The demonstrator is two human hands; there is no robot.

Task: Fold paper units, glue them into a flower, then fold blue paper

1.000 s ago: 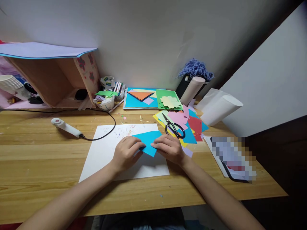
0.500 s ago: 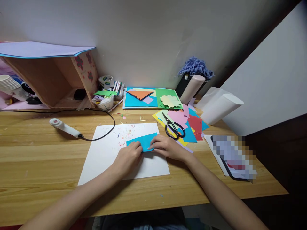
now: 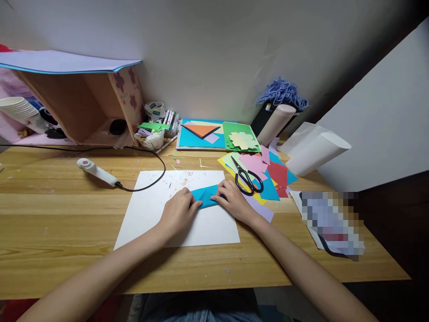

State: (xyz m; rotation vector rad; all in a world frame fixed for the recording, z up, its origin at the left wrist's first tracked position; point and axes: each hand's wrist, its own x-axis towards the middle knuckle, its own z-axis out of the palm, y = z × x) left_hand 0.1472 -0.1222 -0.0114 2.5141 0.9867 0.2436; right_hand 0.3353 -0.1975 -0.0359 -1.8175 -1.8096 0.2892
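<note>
While gripping the blue paper (image 3: pixel 206 197) at either end with the fingers of left hand (image 3: pixel 177 209) and right hand (image 3: pixel 232 200), over the white sheet (image 3: pixel 144 210) on the counter (image 3: pixel 67 223), apparently folding; next, probably needing to press the crease flat.

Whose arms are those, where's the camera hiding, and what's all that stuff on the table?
There's no robot here, just a person using two bare hands. The camera is worn on their head, looking forward and down, so you see roughly what they see.

The left hand and right hand hold opposite ends of a folded blue paper, over a white sheet on the wooden table.

To the right, black-handled scissors lie on colourful paper scraps. To the left is a white gadget with a cord. I can't tell what it's for.
</note>
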